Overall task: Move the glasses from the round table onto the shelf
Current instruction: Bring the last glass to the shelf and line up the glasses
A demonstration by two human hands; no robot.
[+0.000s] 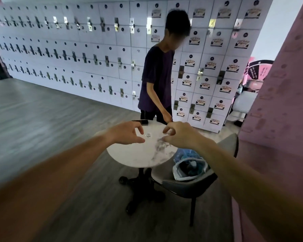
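A small clear glass [148, 135] stands on the round white marble table [138, 158]. My left hand [128, 134] hovers over it, thumb and fingers spread to either side, not clearly touching it. My right hand [179, 135] reaches in from the right with its fingers curled. A blurred clear shape, perhaps a second glass [165, 137], sits between its thumb and forefinger. The blur hides whether they touch it. No shelf is in view.
A dark phone [140, 122] lies at the table's far edge. A person in a dark shirt [157, 79] stands just behind the table. A grey chair [187, 182] holding a white bag [189, 170] sits to the right. Lockers [77, 55] fill the back wall and a pink wall [278, 119] rises on the right.
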